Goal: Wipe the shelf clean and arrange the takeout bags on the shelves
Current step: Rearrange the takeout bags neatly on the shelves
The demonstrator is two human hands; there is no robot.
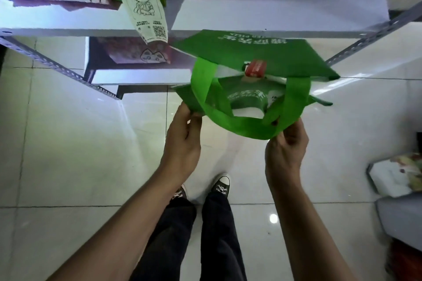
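Both hands hold one green takeout bag [253,52] just before the white shelf's [274,34] front edge: left hand [182,134] pinches its near corner, right hand [286,146] grips a handle loop. Bare shelf board lies beyond the bag.

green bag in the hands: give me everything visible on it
The green bag looks like thin non-woven fabric, bright green, with white printed lettering on its sides and two wide loop handles. A red tag or sticker sits at the mouth, which gapes open toward the camera; something pale shows inside. It is held in the air in front of the white shelf, above the tiled floor. The left hand pinches its near left edge; the right hand grips a handle strap.
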